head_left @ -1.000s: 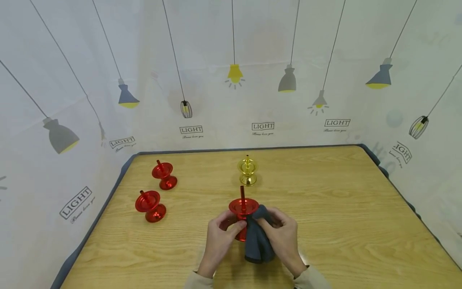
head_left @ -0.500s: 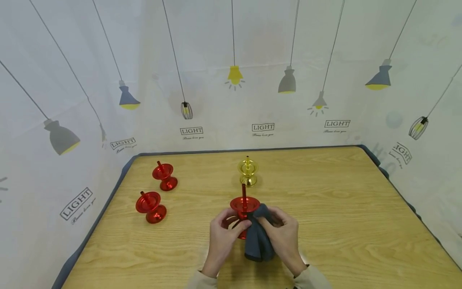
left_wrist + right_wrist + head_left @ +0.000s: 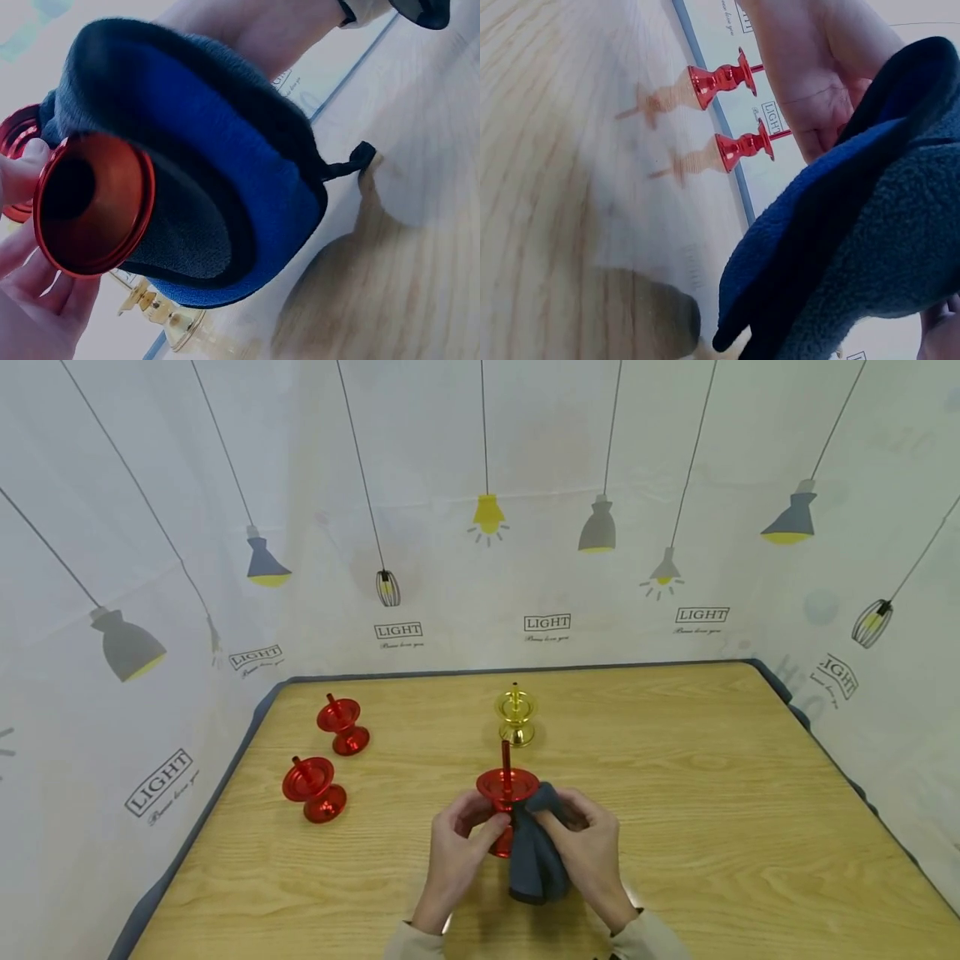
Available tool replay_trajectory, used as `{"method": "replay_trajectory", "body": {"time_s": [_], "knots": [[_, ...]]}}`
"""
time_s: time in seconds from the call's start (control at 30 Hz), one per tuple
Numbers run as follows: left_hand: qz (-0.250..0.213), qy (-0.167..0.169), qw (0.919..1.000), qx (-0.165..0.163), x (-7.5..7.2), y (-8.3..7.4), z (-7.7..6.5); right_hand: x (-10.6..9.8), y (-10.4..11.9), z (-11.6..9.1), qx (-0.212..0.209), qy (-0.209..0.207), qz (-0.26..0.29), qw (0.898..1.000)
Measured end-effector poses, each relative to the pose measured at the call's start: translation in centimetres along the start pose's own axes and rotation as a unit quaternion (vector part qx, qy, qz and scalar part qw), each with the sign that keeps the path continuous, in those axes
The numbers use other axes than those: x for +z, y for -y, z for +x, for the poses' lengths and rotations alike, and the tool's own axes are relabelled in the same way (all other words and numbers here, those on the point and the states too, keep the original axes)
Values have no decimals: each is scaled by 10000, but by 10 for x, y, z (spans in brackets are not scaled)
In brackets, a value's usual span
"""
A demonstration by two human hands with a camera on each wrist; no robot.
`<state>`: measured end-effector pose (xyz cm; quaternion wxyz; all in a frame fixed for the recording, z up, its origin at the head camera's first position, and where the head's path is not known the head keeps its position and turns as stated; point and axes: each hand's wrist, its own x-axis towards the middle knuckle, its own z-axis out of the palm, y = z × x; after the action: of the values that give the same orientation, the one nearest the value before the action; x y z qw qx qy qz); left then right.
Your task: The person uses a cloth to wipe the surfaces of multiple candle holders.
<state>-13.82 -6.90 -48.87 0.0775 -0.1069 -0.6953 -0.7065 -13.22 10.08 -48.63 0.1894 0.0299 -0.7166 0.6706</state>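
My left hand (image 3: pixel 456 853) grips a red metallic candle holder (image 3: pixel 507 787) by its stem, upright over the near middle of the table. In the left wrist view the hollow underside of its base (image 3: pixel 97 206) shows, so it is lifted. My right hand (image 3: pixel 588 852) pinches a folded dark grey-blue cloth (image 3: pixel 536 860) against the right side of the stem. The cloth hangs down past the base. Its bright blue inner side (image 3: pixel 217 142) and a small black loop (image 3: pixel 349 163) show in the left wrist view. The right fingertips are hidden behind the cloth.
Two more red candle holders (image 3: pixel 339 727) (image 3: pixel 315 789) stand at the left of the wooden table (image 3: pixel 712 777). A gold candle holder (image 3: pixel 516 714) stands at the back middle. A white curtain (image 3: pixel 435 460) printed with lamps surrounds the table's back and sides.
The held candle holder and left hand shift slightly right, then back left. My right hand and the cloth stay nearly in place; the other candle holders stay put.
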Motion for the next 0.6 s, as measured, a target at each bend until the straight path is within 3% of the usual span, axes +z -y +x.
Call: {"method": "replay_trajectory", "body": {"time_s": [0.23, 0.37, 0.47, 0.6], "knots": [[-250, 638, 9973, -265, -8, 2, 1, -3, -1, -2, -17, 140, 204, 9997], [-507, 825, 9942, -475, -12, 2, 1, -4, -1, -3, -43, 208, 207, 9996], [-408, 713, 9964, -198, -11, 0, 1, -4, -1, -3, -45, 127, 216, 9997], [-11, 247, 9989, 395, -2, -3, 1, -2, -2, -3, -152, -189, 219, 9995]]}}
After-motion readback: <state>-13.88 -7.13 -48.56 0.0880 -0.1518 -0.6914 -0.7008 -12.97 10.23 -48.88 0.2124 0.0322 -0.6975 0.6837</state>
